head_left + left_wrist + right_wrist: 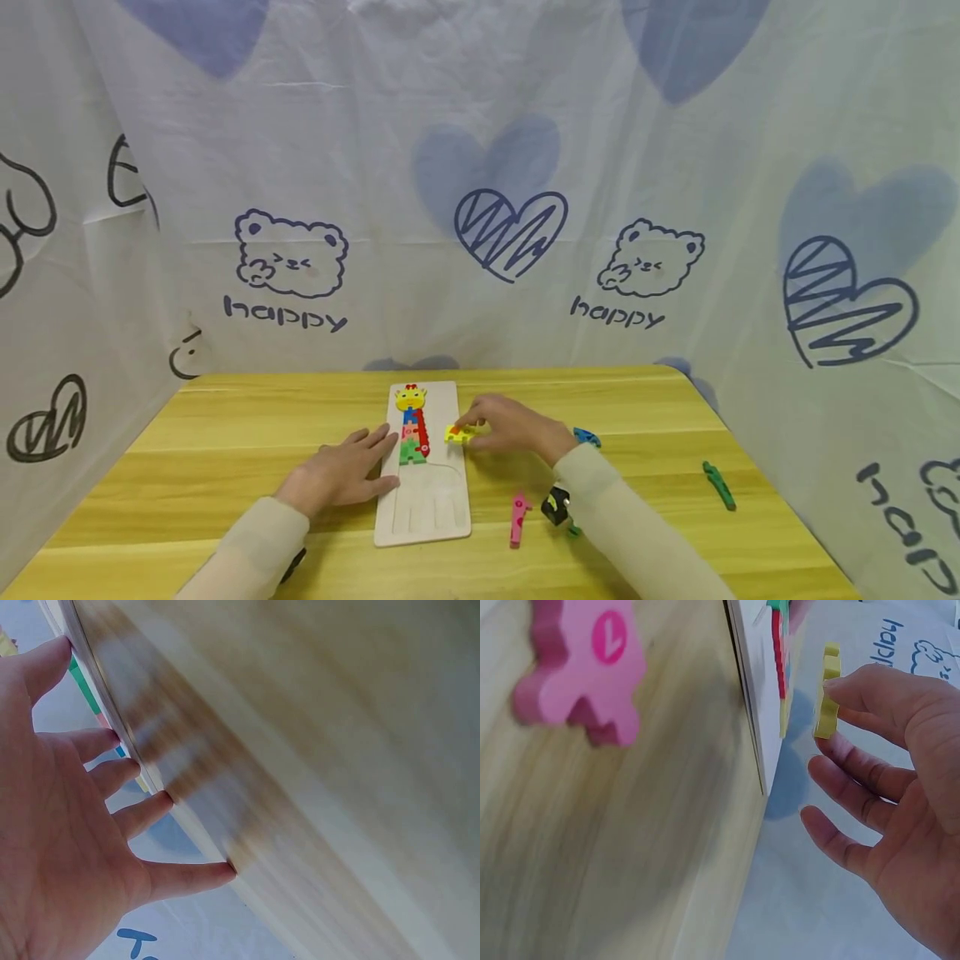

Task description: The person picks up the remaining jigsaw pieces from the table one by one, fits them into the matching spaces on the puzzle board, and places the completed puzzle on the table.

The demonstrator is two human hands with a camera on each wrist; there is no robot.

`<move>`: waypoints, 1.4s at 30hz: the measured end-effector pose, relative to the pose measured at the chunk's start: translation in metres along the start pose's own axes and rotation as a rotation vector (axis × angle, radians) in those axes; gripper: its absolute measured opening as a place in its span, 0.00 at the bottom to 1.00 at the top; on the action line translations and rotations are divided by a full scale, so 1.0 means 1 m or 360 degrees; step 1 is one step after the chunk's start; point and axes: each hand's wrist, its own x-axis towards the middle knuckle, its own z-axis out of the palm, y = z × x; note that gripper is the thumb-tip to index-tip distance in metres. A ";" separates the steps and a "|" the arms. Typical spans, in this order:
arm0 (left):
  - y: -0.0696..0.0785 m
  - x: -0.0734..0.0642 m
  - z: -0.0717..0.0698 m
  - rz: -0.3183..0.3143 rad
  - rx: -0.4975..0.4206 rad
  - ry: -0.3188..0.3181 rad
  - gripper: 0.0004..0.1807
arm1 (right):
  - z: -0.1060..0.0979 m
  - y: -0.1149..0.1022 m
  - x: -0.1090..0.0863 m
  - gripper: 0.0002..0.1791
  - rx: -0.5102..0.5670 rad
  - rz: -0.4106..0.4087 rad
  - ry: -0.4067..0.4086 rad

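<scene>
1. A yellow puzzle piece point(455, 434) with an orange-red spot is pinched by the right grip point(510, 425) between thumb and index finger; the other fingers are loosely curved and kept apart from one another.
2. In the right wrist view, the yellow puzzle piece is seen held clear of the puzzle board point(444, 402); from the head view, it is seen over the board's right edge.
3. The left grip point(337, 473) is spread, with nothing held; the puzzle board's left edge is touched by its fingertips.
4. On the puzzle board, a giraffe head point(410, 400) is set near the far end, followed by a blue block point(409, 416), a salmon block point(409, 432) and a green block point(411, 453), flanked on the right by a red strip point(422, 435). Leg-shaped outlines are shown at the near end.
5. On the bench point(187, 467), a pink leg piece point(518, 520) is laid right of the board, near its lower corner.
6. A blue piece point(587, 437) is placed just beyond the right sleeve point(622, 517); a long green piece point(719, 485) is laid well apart, near the bench's right edge.
7. The bench is backed by a pale cloth point(390, 167) printed with hearts, bears and "happy".
</scene>
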 end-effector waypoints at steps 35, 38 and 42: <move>0.000 0.001 0.002 0.0013 0.0001 0.0005 0.44 | 0.019 -0.037 0.028 0.19 -0.0175 -0.0221 -0.0059; -0.001 0.001 0.002 0.0028 0.0004 0.0021 0.44 | 0.022 -0.039 0.030 0.19 -0.0178 -0.0236 -0.0069; -0.002 0.001 0.001 0.0034 0.0001 0.0022 0.44 | 0.024 -0.042 0.033 0.19 -0.0183 -0.0245 -0.0093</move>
